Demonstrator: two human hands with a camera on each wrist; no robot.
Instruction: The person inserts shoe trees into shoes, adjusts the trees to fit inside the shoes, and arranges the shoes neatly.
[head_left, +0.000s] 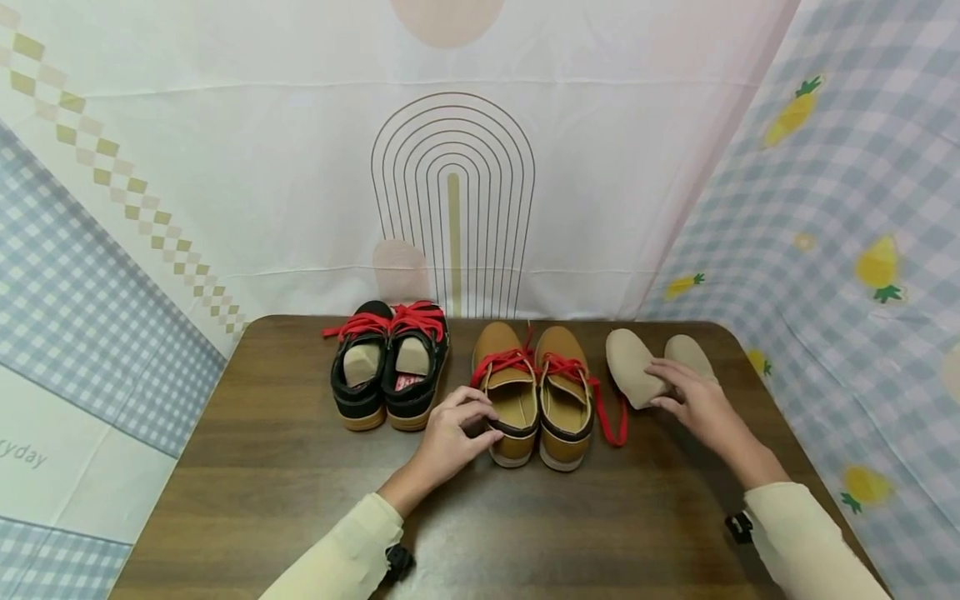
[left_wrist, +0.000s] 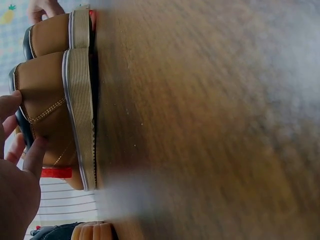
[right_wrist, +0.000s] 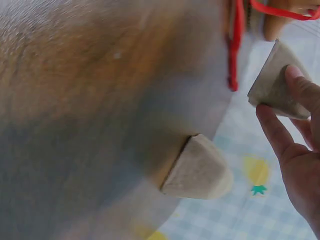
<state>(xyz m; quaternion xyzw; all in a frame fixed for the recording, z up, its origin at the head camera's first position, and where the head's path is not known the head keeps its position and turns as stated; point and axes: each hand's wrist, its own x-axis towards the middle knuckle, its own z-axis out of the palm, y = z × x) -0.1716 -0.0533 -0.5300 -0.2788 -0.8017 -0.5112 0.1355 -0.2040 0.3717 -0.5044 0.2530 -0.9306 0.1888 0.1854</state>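
A pair of tan shoes with red laces stands side by side on the table. My left hand (head_left: 452, 435) is at the heel of the left tan shoe (head_left: 497, 340); in the left wrist view, thumb and fingers grip its dark collar (left_wrist: 24, 125). To the right, my right hand (head_left: 705, 410) pinches a beige toe-shaped shoe insert (head_left: 630, 367) between thumb and fingers. That insert (right_wrist: 272, 82) is tilted in the right wrist view. A second beige insert (head_left: 684, 350) lies on the table just beyond the right hand. The right tan shoe (head_left: 561, 343) trails a loose red lace (head_left: 617, 433).
Black shoes (head_left: 360, 408) with red laces stand at the left, each with a beige insert (head_left: 412, 357) inside. The brown wooden table (head_left: 262, 467) ends at the back against a patterned cloth (head_left: 300, 192). Checked cloth (head_left: 847, 317) hangs along the right side.
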